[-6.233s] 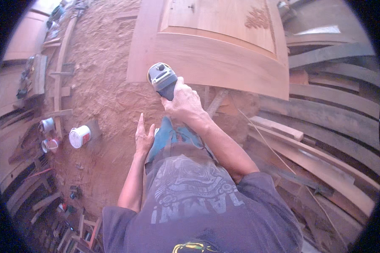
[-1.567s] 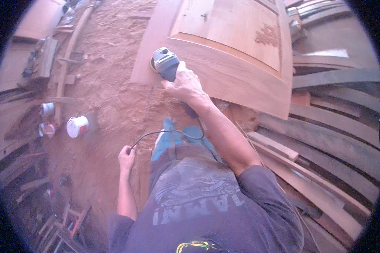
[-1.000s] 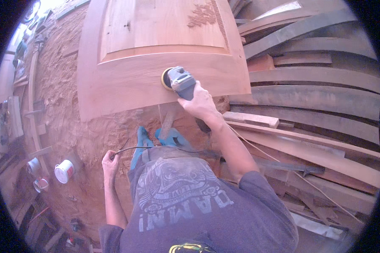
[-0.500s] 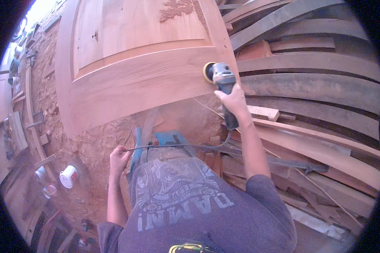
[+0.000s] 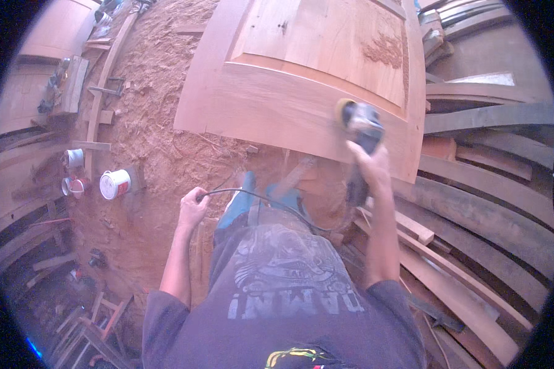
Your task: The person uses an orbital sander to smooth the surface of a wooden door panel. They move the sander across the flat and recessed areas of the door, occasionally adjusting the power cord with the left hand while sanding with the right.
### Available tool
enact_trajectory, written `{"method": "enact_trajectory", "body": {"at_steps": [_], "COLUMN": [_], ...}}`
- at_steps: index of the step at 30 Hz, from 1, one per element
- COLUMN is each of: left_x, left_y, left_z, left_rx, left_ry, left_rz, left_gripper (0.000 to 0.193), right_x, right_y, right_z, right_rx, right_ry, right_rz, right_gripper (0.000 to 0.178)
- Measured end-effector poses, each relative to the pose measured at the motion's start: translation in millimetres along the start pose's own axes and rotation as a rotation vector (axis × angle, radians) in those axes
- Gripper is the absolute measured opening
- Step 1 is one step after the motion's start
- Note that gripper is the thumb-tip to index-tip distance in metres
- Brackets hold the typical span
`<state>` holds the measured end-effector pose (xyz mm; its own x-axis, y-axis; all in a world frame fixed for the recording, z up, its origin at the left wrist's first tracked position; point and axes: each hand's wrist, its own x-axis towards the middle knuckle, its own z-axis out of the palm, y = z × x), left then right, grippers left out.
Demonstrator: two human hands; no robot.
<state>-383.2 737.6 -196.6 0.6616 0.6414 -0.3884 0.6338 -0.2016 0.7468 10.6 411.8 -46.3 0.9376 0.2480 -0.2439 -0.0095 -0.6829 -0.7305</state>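
My right hand (image 5: 370,161) is wrapped round the body of an angle grinder (image 5: 367,129) with a yellow-edged round pad. The tool is blurred by motion. Its pad is over the bottom rail of a wooden panel door (image 5: 271,104), right of the middle; I cannot tell whether it touches the wood. My left hand (image 5: 192,208) is closed on the dark power cord (image 5: 252,194), holding it up left of my body. From there the cord runs across in front of my shirt toward the grinder. A rough, reddish patch (image 5: 385,52) marks the door's raised panel.
Stacked boards and beams (image 5: 480,166) fill the right side, close to my right arm. Reddish shavings and dust (image 5: 160,80) cover the ground on the left. A white bucket (image 5: 115,184) stands there with smaller containers beside it. A wooden frame (image 5: 101,317) lies at the lower left.
The view has shifted, so the door appears farther right. My right hand has moved the grinder leftward along the bottom rail, away from the door's right edge. The left hand still grips the cord.
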Motion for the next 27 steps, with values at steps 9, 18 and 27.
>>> {"method": "enact_trajectory", "body": {"at_steps": [9,18,27], "left_x": [-34.1,-12.0,32.2], "left_y": [-59.8,-91.2,-6.8], "left_z": [-38.3,-27.6,6.8], "left_rx": [-0.002,-0.177,-0.145], "left_ry": [0.142,0.031,-0.133], "left_rz": [-0.159,-0.051,0.098], "left_gripper": [0.031,0.025,0.011], "right_x": [4.4,-6.0,-8.1], "right_y": [-177.3,-122.7,-16.1], "right_z": [194.0,126.5,8.8], "right_rx": [-0.293,-0.352,-0.333], "right_ry": [-0.385,-0.240,-0.005], "right_rz": [-0.229,-0.107,0.099], "right_gripper": [0.072,0.069,0.079]}}
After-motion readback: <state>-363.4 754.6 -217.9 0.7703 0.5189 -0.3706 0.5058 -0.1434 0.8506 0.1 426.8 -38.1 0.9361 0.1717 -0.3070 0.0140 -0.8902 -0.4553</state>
